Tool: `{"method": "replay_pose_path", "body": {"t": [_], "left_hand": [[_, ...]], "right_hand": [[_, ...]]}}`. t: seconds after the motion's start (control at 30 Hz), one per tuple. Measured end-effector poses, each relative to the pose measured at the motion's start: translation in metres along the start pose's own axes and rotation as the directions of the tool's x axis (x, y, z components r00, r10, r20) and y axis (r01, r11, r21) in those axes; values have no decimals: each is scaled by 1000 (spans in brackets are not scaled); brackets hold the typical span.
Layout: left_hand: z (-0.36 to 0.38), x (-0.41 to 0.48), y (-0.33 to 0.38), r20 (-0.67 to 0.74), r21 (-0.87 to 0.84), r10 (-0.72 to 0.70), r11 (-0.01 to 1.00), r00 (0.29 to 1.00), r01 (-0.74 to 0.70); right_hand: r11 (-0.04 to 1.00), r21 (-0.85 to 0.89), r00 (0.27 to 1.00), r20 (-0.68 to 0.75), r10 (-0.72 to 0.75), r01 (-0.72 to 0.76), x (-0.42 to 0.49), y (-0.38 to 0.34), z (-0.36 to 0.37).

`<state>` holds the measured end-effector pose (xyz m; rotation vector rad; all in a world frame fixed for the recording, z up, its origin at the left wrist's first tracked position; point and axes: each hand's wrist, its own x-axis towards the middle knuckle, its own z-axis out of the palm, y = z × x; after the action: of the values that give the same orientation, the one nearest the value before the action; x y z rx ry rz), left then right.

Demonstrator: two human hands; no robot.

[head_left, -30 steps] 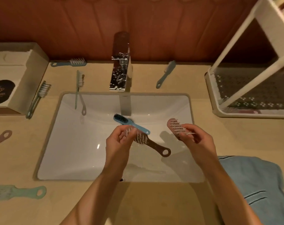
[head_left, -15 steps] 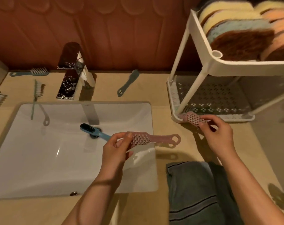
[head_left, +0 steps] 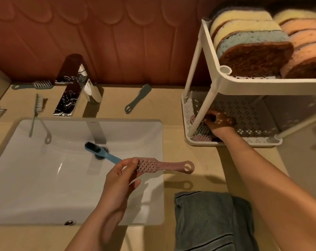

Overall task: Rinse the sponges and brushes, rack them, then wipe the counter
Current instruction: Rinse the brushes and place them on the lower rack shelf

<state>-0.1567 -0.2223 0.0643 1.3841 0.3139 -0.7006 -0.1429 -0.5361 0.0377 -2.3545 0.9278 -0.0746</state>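
Observation:
My left hand [head_left: 121,178] pinches the bristle head of a pink brush [head_left: 171,166], whose handle points right over the sink's right edge. My right hand [head_left: 220,122] reaches into the lower tier of the white rack [head_left: 231,142], fingers curled round a second pink brush [head_left: 193,118] that shows just left of the rack post. More brushes [head_left: 201,135] lie in that tier's front left corner. Several sponges [head_left: 253,49] stand on the top tier. A blue brush [head_left: 101,152] lies in the white sink [head_left: 27,178] over the drain.
A chrome faucet [head_left: 72,93] stands behind the sink. Loose brushes lie on the counter: a grey-blue one [head_left: 137,100] right of the faucet and green ones [head_left: 36,105] left of it. A folded grey towel [head_left: 213,220] lies at the counter's front edge.
My right hand has carried its pink brush from the rack's front edge into the lower tier. My left hand and its brush have stayed over the sink's right side.

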Motion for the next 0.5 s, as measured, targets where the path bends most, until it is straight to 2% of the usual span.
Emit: {"method": "replay_pose_path", "body": {"t": [0.33, 0.43, 0.5], "left_hand": [[4, 4, 6, -26, -40, -9, 999, 1000, 8], [13, 5, 7, 9, -17, -9, 1000, 1000, 9], [20, 5, 8, 46, 7, -3, 1000, 999, 3]], "right_hand": [[999, 45, 994, 105, -21, 16, 3, 15, 2], [994, 108, 999, 33, -31, 27, -10, 14, -1], [976, 218, 1000, -20, -22, 26, -30, 6, -7]]}}
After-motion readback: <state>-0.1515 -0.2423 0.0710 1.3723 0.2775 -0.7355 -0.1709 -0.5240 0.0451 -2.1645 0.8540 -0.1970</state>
